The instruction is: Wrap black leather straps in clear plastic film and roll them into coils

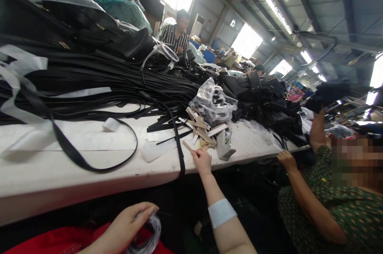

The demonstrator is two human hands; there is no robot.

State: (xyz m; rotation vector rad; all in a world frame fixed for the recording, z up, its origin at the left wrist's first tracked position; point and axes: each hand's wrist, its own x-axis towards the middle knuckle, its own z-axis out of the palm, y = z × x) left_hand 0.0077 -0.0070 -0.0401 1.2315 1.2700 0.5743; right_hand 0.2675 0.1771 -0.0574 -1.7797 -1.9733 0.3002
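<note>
Low in front of my red clothing, my left hand (pixel 131 222) is closed round a see-through, ring-shaped roll (pixel 154 232) that looks like clear tape. At the table's front edge my right hand (pixel 202 161) pinches the end of a short tan strip (pixel 188 146). Just behind that hand lies a loose heap of tan and white strips (pixel 205 132). Beside the heap, on its right, is a grey tape dispenser-like piece (pixel 225 146). A long black strap (pixel 179 150) hangs over the edge, left of my right hand.
A white table (pixel 119 166) carries piles of black straps (pixel 119 74) and black bags (pixel 260 90). Behind the strips sits a clear plastic bag (pixel 214 100). On the right, a co-worker in a green patterned top (pixel 311 190) lifts a dark item. Another person in stripes (pixel 170 36) is across the table.
</note>
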